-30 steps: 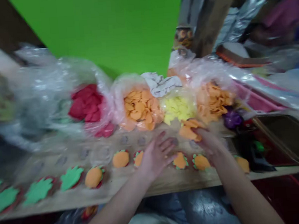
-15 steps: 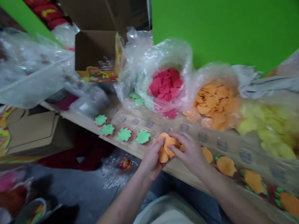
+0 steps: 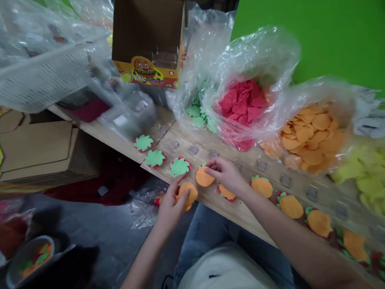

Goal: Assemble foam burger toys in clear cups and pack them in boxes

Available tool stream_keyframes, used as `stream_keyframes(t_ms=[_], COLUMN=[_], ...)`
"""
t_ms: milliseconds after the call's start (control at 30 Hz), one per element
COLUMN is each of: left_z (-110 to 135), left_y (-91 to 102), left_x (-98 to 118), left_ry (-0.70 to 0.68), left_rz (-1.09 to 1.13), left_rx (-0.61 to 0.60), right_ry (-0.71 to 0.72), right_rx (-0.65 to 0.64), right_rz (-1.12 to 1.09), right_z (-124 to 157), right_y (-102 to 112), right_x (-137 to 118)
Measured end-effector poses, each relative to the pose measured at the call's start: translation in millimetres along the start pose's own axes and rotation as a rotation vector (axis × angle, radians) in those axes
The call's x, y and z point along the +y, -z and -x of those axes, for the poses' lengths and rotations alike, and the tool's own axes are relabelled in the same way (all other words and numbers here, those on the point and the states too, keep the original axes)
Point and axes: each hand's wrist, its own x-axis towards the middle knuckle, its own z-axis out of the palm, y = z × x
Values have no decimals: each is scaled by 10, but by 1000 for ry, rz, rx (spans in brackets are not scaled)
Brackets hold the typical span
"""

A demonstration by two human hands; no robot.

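You wear faded blue jeans (image 3: pixel 200 233), the denim creasing softly over your thighs, and a pale cream top (image 3: pixel 224 276) whose loose hem gathers in a wide fold across your lap. Your left hand (image 3: pixel 171 207) and right hand (image 3: pixel 227 175) are bare and slim-fingered, and your bare forearms (image 3: pixel 287 230) run out past the lower edge of the view.

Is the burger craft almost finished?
Mostly, it seems. Done: orange felt circles sit on green-and-red pieces along the wooden board. In hand: the left hand holds an orange circle, and the right hand touches another. Left: three green pieces have no orange yet, and the plastic bag of orange circles holds plenty.
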Motion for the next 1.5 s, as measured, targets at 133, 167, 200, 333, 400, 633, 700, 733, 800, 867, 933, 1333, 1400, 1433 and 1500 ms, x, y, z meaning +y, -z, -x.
stream_keyframes(t_ms=[133,167,200,333,400,633,700,733,800,867,933,1333,1400,1433,1500], left_z=[48,47,41,-8,-35,-90,-75,-63,-38,-24,-24,-63,-116,-143,-177], left_y=[-53,-75,-94,-125,-118,3,45,61,83,97,113,-16,-96,-126,-155], left_x=[14,29,43,68,59,39,65,79,101,106,96,6,-44,-61,-67], left_ry=[-143,-140,-124,-91,-97,253,296,300,300,299,289,277,219,202,200], left_rz=[-328,-395,-455,-545,-443,338,458,492,526,533,526,259,256,260,284], left_rx=[-211,-246,-271,-305,-255,-107,-139,-152,-175,-191,-190,-455,-455,-444,-429], right_ry=[68,90,123,320,429,453,394,376,366,377,395,397,398,402,409], right_rx=[54,46,47,179,224,157,180,180,161,153,193,120,120,119,127], right_rz=[264,305,350,613,771,918,904,897,863,798,722,896,918,928,935], right_z=[-48,-47,-41,62,175,386,334,312,299,328,358,138,178,196,227], right_y=[-55,-54,-50,-7,12,-95,-134,-144,-135,-88,-16,6,7,13,29], right_x=[139,154,159,113,75,78,110,121,124,99,62,180,198,201,189])
